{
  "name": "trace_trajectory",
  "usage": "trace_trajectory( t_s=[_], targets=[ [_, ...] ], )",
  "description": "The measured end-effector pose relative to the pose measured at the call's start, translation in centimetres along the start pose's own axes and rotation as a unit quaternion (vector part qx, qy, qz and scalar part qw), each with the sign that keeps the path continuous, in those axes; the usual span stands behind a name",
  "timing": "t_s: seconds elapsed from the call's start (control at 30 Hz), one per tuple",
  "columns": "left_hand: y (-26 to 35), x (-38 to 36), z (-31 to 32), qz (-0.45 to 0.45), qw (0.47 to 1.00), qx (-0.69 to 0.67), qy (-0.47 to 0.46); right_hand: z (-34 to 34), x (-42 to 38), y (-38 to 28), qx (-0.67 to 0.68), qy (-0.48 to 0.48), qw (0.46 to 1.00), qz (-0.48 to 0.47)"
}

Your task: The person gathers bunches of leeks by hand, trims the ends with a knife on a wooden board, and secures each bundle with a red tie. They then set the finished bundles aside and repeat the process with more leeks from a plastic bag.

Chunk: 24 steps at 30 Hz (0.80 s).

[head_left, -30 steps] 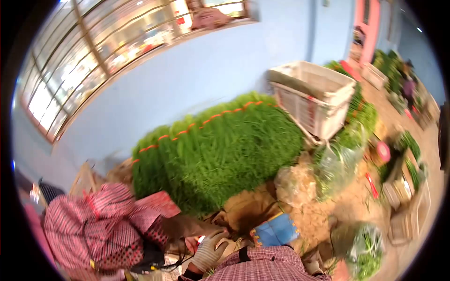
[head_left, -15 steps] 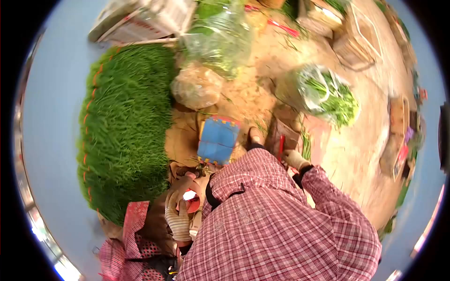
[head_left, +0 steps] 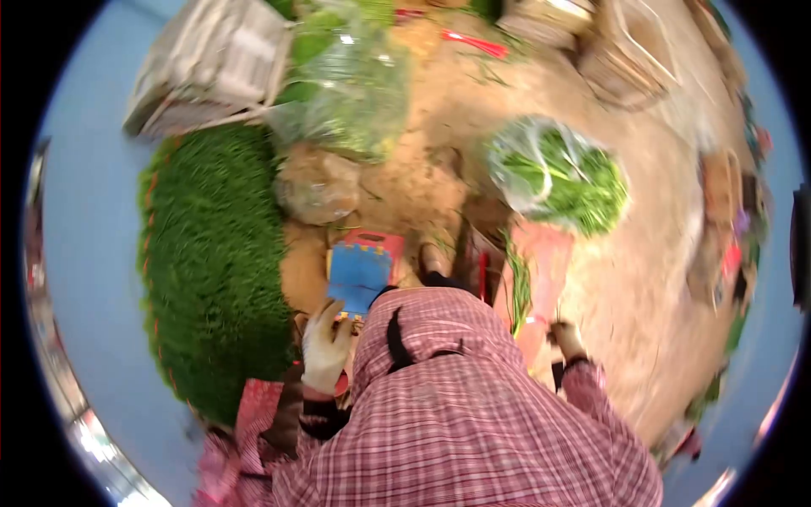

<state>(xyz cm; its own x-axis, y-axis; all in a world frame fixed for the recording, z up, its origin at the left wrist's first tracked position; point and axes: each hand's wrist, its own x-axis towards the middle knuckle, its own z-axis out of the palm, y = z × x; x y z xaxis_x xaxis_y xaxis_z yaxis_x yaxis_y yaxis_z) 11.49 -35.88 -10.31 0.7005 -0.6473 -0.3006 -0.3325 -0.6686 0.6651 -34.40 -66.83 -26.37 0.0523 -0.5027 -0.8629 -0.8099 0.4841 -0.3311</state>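
Note:
My left hand (head_left: 325,348), in a pale glove, is raised with its fingers apart and nothing visible in them. It is beside the near edge of a blue foam-topped stool or mat (head_left: 359,275); a red round thing (head_left: 341,384) shows partly behind it. My right hand (head_left: 571,340), also gloved, hangs low at the right, its fingers dark and smeared by motion. Whether it holds anything cannot be made out. Near it lies a pink board (head_left: 547,253) with long green stems (head_left: 519,287) along its left side.
A big heap of green stalks (head_left: 211,270) fills the left. Clear bags of greens (head_left: 359,93) (head_left: 566,173) and a brownish plastic bag (head_left: 317,183) lie ahead. Farther off are a white box (head_left: 211,63), a pale crate (head_left: 625,55) and a red tool (head_left: 475,42).
My left hand has risen off the red round thing and moved forward toward the blue stool. My right hand has moved right and back, away from the red handle. The view has shifted.

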Motion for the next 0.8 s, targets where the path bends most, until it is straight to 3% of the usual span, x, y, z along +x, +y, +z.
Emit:
trace_trajectory(
  t_s=[0.03, 0.1, 0.13, 0.17, 0.23, 0.43, 0.53, 0.6, 0.67, 0.73, 0.8],
  targets=[
    [1.0, 1.2, 0.1, -0.006, 1.000, -0.007, 0.004, 0.1, -0.4, 1.4, 0.089, 0.004, 0.995, 0.039],
    [3.2, 2.7, 0.8, -0.021, 0.999, -0.022, 0.019, -0.6, -2.0, 3.4, 0.111, -0.038, 0.989, 0.092],
    [3.2, 3.3, 1.6, 0.027, 0.999, -0.017, 0.041, -0.8, -2.8, 3.1, 0.120, -0.045, 0.985, 0.119],
    [3.2, 3.7, 2.1, 0.074, 0.995, -0.011, 0.060, -0.6, -4.5, 1.4, 0.041, -0.049, 0.994, 0.088],
    [3.7, 4.5, 1.9, 0.074, 0.995, -0.024, 0.055, -1.5, -4.9, 0.0, -0.030, -0.055, 0.996, 0.065],
    [1.4, 6.3, 1.7, 0.031, 0.997, -0.051, 0.058, -4.7, -0.6, -5.4, 0.050, -0.010, 0.996, 0.068],
    [-1.4, 8.1, 2.5, 0.048, 0.994, -0.017, 0.094, -4.9, 0.8, -12.4, -0.014, 0.027, 1.000, 0.002],
    [-2.4, 9.9, 1.8, 0.045, 0.993, -0.019, 0.103, -5.4, 2.6, -17.0, -0.115, 0.016, 0.988, -0.098],
    [-3.7, 11.8, 0.6, 0.053, 0.993, -0.029, 0.098, -4.2, 3.5, -23.1, -0.214, 0.060, 0.939, -0.263],
    [-4.8, 13.7, -0.9, -0.028, 0.994, -0.050, 0.097, -2.2, 4.9, -30.1, -0.256, 0.049, 0.929, -0.261],
    [-7.8, 15.1, -1.0, -0.066, 0.985, -0.104, 0.119, 0.6, 3.9, -36.9, -0.298, 0.040, 0.890, -0.342]
  ],
)
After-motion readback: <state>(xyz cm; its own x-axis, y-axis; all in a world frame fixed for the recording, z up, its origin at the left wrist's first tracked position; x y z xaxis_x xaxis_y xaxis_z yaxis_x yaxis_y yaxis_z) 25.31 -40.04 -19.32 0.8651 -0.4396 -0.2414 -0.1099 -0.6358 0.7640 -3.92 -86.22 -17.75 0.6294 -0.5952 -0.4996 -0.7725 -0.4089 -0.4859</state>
